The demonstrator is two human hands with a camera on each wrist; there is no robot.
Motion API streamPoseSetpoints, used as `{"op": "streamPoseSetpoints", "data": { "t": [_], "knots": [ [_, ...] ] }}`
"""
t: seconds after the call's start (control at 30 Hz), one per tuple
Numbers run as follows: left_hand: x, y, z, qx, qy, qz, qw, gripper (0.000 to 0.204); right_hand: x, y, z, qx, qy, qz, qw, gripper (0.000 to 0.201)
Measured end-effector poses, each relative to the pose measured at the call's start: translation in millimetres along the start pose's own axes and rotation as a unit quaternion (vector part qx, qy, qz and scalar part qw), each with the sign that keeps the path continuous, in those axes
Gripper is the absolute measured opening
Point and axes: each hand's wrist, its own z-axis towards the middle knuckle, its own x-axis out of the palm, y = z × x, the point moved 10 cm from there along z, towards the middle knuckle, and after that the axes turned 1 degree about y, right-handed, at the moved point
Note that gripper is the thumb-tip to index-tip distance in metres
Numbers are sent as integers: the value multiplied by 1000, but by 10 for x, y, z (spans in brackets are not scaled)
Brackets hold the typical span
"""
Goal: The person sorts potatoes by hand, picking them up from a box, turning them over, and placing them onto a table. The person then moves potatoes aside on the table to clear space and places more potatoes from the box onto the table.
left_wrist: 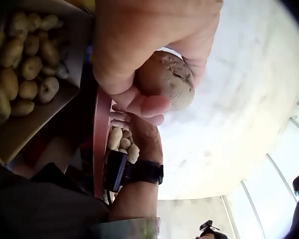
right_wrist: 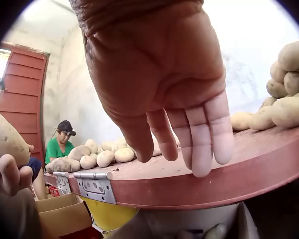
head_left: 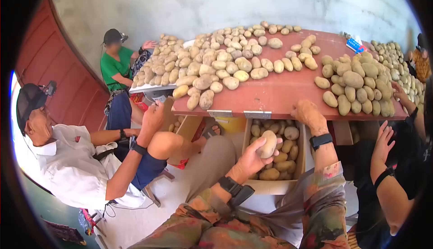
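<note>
A large pale-brown potato (head_left: 267, 143) is gripped by my left hand (head_left: 251, 159) above an open cardboard box (head_left: 301, 159) of potatoes. In the left wrist view that potato (left_wrist: 170, 82) shows dark pits and a scar on its skin, with fingers and thumb curled round it. My right hand (head_left: 309, 113) is at the front edge of the red tabletop (head_left: 279, 94). The right wrist view shows this right hand (right_wrist: 164, 84) palm on, fingers extended down over the table edge and nothing held.
A wide spread of potatoes (head_left: 212, 59) covers the table's left and back, and a heap (head_left: 356, 82) stands at right. Metal hinges (head_left: 257, 114) line the front edge. One person in a white shirt (head_left: 76, 163) sits at left, another in dark clothes (head_left: 397, 181) at right.
</note>
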Motion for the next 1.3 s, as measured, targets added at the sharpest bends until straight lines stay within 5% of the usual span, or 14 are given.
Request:
{"op": "streamPoseSetpoints", "data": {
  "t": [0.27,0.47,0.8,1.07,1.3],
  "knots": [
    [-89,-76,-201,68,-102,24,992,48,28,130,-82,-32,-5,14,999,20],
    [-272,148,-106,30,-116,7,993,41,-154,151,-110,-59,-54,34,996,21],
    [-226,138,25,9,-190,199,962,54,-1,45,-197,-18,64,15,998,26],
    [95,-853,18,71,-286,515,805,70,-45,-84,-280,-7,67,21,998,27],
    [142,-1975,-63,190,-302,843,402,65,-103,10,-315,-31,43,28,998,23]
  ]
}}
